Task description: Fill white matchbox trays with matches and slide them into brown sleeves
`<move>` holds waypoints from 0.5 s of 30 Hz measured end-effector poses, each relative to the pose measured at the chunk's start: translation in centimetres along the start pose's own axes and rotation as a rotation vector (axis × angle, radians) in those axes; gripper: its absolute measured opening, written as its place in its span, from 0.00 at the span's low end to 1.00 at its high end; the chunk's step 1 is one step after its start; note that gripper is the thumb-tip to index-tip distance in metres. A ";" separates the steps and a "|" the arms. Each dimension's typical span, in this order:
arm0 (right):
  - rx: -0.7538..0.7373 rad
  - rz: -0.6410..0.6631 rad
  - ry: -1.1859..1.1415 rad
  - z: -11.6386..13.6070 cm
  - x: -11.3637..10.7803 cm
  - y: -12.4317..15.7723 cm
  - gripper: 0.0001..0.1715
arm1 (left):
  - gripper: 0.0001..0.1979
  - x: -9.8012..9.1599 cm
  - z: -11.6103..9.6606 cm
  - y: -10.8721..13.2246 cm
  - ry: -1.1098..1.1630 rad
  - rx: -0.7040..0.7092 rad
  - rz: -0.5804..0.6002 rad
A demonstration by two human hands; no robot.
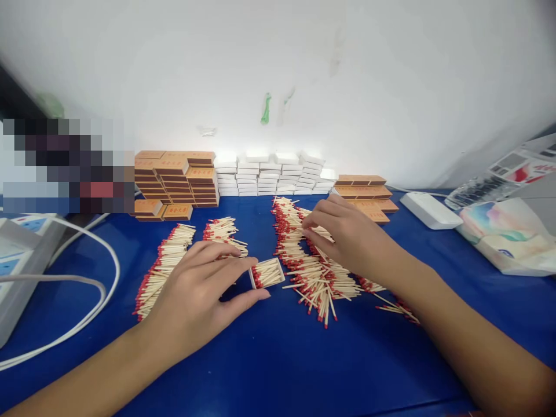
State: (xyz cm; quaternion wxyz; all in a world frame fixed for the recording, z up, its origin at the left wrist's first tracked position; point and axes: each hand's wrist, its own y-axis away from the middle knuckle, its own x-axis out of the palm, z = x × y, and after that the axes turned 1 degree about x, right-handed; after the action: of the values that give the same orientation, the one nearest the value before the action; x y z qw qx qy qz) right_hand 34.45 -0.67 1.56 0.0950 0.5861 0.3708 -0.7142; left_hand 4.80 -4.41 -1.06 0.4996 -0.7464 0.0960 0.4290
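- Just right of the left hand (202,284), between thumb and forefinger, a white tray (270,284) of matches sits on the blue table (278,362).
- The left fingers stand wide around the tray's left end, forefinger at the far corner, thumb by the near side; whether they grip it, one cannot tell.
- From those fingers the white tray's long axis runs off rightward, its right end angled slightly away from the person. Its inner matches (270,271) lie along that axis, red heads toward the left hand.
- The right hand (341,231) hangs over a match pile (287,240), farther off and to the right of the tray. Its fingers are curled, the gap to the thumb narrow; whether they pinch any matches is unclear.
- The left hand is clearly nearer the white tray; the match pile lies between the tray and the right fingers.
- Left of the left fingers is a match row (161,269); well beyond both hands are white boxes (269,176).
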 end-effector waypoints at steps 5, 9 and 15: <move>0.038 0.075 -0.050 -1.6 1.2 0.3 0.06 | 0.17 0.0 0.0 0.0 -0.011 0.000 0.008; 0.037 0.083 -0.032 -0.8 1.4 0.1 0.09 | 0.17 -0.1 0.0 0.0 -0.011 0.002 0.003; 0.016 0.083 -0.022 -0.8 1.8 0.1 0.10 | 0.17 0.0 0.0 0.0 -0.002 -0.005 0.004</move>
State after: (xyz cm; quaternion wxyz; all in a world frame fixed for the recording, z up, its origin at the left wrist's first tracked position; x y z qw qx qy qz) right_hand 34.63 0.33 -0.17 0.1240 0.5938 0.3393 -0.7190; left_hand 4.76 -4.41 -1.03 0.4971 -0.7470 0.0960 0.4309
